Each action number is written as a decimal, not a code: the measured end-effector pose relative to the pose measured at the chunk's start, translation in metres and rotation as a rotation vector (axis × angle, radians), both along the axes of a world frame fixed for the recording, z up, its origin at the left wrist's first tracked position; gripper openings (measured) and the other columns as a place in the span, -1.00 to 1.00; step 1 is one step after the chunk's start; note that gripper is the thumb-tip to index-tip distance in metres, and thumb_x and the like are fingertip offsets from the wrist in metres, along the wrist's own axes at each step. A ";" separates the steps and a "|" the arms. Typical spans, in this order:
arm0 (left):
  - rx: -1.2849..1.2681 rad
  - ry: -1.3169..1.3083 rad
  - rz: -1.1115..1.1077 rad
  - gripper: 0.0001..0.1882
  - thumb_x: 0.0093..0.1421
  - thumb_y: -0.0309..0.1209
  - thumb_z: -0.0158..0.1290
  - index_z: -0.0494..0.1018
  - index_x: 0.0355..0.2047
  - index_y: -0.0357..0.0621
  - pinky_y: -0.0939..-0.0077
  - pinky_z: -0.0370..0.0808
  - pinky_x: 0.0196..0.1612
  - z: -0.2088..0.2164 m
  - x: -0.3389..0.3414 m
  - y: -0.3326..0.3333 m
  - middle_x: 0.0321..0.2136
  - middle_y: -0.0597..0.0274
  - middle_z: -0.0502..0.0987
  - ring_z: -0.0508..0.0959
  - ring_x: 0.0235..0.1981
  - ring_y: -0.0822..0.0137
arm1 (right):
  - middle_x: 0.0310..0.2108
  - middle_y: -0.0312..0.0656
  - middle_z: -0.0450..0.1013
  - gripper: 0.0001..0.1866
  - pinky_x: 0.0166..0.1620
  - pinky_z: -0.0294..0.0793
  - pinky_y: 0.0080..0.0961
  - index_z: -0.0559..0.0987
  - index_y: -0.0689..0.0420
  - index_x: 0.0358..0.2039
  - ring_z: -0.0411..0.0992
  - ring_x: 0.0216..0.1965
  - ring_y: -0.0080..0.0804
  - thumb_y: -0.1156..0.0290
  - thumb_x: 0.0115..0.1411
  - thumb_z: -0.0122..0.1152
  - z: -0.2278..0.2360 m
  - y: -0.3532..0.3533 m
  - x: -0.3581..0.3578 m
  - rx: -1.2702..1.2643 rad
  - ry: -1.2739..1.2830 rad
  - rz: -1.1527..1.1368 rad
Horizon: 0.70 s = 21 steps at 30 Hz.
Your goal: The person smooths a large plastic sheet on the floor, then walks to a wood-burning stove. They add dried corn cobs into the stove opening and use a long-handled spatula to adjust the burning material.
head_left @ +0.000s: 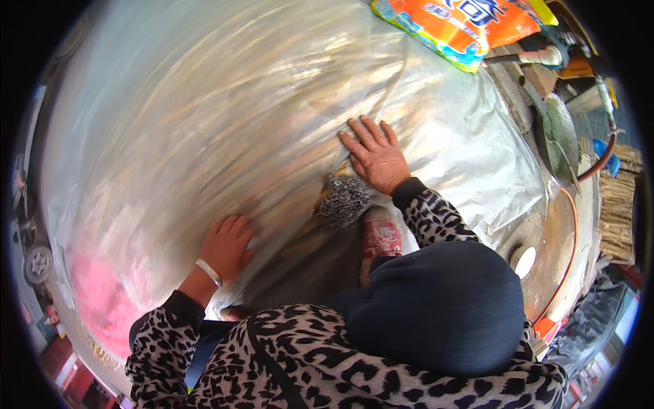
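Note:
A large, wrinkled clear plastic sheet (272,88) spreads out before me, with long yellowish-brown shapes showing dimly beneath it. My left hand (230,245), a silver bangle on its wrist, lies on the sheet's near left part with fingers extended. Farther right and forward, my right hand (377,155) rests flat on the plastic, fingers spread. Neither holds anything that I can see. Just below the right hand sits a rough, speckled grey bundle (344,201), whose kind I cannot make out. Pink material (105,296) shows under the plastic at the left.
A bright orange plastic package (463,31) lies at the far right of the sheet. Beyond it are a hose (603,162), an orange cord (575,238) and stacked stalks (616,215). My red shoe (381,235) and bent knee (443,307) are close by. A wheel (39,264) stands far left.

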<state>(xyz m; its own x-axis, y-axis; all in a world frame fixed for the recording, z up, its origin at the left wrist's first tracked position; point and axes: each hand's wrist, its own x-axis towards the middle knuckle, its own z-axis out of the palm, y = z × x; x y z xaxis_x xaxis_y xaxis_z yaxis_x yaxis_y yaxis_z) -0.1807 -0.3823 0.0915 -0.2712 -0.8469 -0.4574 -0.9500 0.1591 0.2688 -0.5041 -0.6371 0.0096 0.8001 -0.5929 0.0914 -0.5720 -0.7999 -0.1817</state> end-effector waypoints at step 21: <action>0.010 0.003 0.006 -0.51 0.13 -0.28 0.26 0.49 0.08 -0.05 -0.07 0.33 0.22 0.000 0.001 -0.011 0.22 0.01 0.41 0.35 0.26 -0.12 | 0.50 -0.10 0.08 -0.33 0.50 -0.15 0.12 0.31 -0.08 0.43 -0.05 0.54 -0.11 -0.12 0.42 -0.04 -0.017 -0.038 -0.004 0.017 -0.194 -0.316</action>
<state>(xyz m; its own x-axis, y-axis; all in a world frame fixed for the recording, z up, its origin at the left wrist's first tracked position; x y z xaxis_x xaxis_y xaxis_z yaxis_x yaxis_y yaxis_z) -0.1800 -0.3935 0.0914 -0.2679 -0.8440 -0.4647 -0.9500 0.1512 0.2732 -0.5085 -0.6754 -0.0077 0.5458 -0.8108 0.2116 -0.7439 -0.5851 -0.3230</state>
